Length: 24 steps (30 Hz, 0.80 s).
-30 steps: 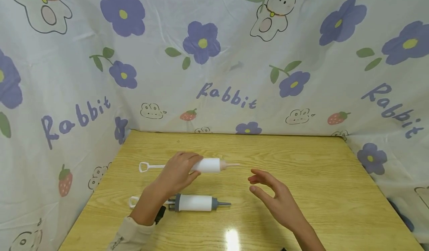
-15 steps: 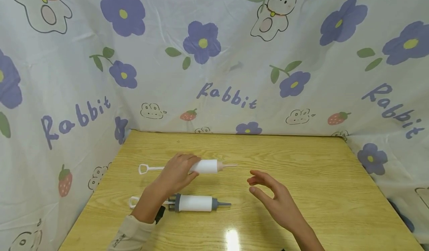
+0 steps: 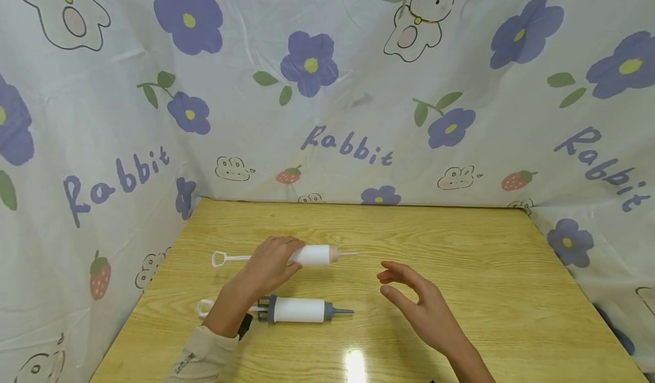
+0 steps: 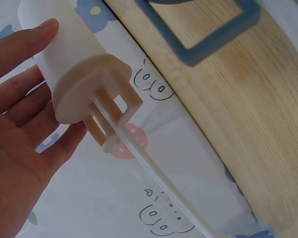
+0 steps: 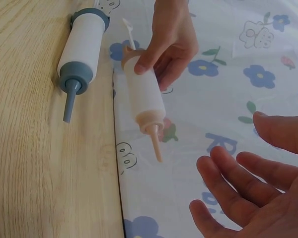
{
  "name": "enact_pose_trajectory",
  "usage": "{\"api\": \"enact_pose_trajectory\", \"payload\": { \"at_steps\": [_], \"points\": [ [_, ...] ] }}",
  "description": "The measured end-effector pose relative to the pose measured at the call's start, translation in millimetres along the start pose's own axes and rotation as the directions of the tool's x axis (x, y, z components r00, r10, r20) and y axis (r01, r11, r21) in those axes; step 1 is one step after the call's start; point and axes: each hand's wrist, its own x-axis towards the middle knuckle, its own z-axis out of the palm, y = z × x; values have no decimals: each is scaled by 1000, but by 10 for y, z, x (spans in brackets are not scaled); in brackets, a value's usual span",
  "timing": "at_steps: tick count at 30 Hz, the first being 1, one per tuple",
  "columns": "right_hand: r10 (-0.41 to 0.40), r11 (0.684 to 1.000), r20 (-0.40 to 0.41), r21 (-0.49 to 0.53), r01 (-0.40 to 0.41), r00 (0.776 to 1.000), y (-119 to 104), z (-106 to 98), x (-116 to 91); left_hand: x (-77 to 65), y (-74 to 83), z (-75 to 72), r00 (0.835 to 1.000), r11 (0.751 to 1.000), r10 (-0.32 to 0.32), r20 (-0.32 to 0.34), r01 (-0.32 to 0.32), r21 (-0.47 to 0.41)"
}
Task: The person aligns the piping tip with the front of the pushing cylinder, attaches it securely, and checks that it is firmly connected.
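Note:
In the head view, my left hand point(image 3: 271, 262) holds a large plunger syringe point(image 3: 312, 255), its white barrel lying crosswise above the table. The thumb and fingers wrap the barrel near its rear. This syringe has a beige nozzle pointing right and a white rod with a looped handle pointing left. The left wrist view shows its beige slotted end collar point(image 4: 89, 84) close up. A second syringe point(image 3: 299, 309), white with grey-blue fittings, lies on the table nearer to me; my left forearm hides part of its rod. My right hand point(image 3: 422, 303) hovers to the right of both nozzles, fingers relaxed and holding nothing.
The wood-grain table point(image 3: 491, 269) runs back to a hanging white cloth point(image 3: 348, 110) printed with purple flowers, rabbits and strawberries. The cloth also rises along the left and right sides. A bright light reflection lies near the front.
My left hand and the beige syringe have shifted slightly left and toward me. The grey-blue syringe stays in place, and my right hand has barely moved.

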Motion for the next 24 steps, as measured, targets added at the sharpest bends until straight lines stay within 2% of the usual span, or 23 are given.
{"api": "enact_pose_trajectory", "payload": {
  "at_steps": [9,17,24],
  "points": [
    [7,1000,13,13,-8,1000,0,-2,-9,15,-63,55,997,998,-48,65,51,-45],
    [-3,1000,11,19,3,1000,4,3,-13,41,-137,148,993,996,-66,95,71,-47],
    [-14,1000,12,22,13,1000,11,6,-8,60,-160,194,985,994,-84,150,94,-60]
  ]
}}
